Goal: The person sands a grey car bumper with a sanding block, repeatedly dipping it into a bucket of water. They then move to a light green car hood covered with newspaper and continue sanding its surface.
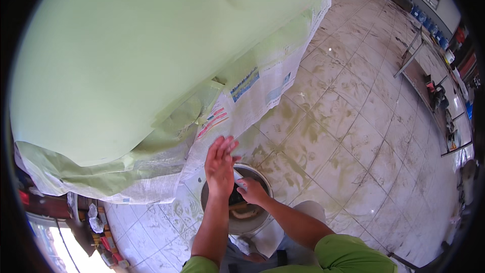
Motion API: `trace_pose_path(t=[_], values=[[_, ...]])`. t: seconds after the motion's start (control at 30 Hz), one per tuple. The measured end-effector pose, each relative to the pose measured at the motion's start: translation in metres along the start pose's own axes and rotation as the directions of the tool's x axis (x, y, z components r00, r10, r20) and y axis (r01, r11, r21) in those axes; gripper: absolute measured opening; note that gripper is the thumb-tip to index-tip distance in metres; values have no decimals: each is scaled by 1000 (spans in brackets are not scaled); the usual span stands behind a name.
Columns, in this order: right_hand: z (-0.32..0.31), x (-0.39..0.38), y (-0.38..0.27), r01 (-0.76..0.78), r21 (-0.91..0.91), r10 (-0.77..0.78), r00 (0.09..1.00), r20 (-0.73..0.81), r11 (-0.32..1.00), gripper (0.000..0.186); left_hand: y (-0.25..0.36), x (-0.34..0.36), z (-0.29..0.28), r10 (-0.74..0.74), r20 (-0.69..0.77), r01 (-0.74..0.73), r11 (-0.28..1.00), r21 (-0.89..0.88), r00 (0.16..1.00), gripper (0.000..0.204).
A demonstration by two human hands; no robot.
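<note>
A pale tiled floor (348,146) is stretching out, with greenish smears (290,164) covering many tiles. A round bucket (264,179) is standing on it. Toward the right, a metal rack (419,78) is standing, and blue bottles (429,24) are lining up beyond.

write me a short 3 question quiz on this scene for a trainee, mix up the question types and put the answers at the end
1. Multiple choice: what is the right hand over?
a) a flat tray
b) a cardboard box
c) a round bucket

2. True or false: printed sheeting runs along the lower edge of the large pale green panel.

3. Short answer: which hand has its fingers outstretched, pointing away from the person?

Key: 1. c; 2. true; 3. the left hand.
</note>
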State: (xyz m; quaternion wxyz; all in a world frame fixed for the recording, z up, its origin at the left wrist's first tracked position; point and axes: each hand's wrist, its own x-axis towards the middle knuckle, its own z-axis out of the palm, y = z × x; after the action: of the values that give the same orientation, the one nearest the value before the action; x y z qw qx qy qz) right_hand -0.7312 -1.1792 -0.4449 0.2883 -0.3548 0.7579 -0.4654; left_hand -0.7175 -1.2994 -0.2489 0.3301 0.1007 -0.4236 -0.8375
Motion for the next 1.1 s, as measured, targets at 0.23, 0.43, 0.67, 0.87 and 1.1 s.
trace_pose_path(t=[0.23,0.43,0.67,0.87,1.1], values=[[-61,-104,-23,-447,656,544,837,65,608,25,56,89,116,157,-131,-187,945,-267,979,57],[-179,-261,-3,-541,717,821,567,-74,438,22,70,111,138,103,-283,-163,967,-195,954,53],[-264,-473,49,-679,708,981,124,-148,192,18,68,104,152,43,-406,-186,929,-320,913,50],[-240,-494,39,-847,500,983,161,-84,181,11,76,111,178,-48,-440,-132,920,-370,897,53],[-209,-351,-23,-830,239,838,536,100,503,19,103,78,118,-17,-550,-217,908,-358,835,51]])
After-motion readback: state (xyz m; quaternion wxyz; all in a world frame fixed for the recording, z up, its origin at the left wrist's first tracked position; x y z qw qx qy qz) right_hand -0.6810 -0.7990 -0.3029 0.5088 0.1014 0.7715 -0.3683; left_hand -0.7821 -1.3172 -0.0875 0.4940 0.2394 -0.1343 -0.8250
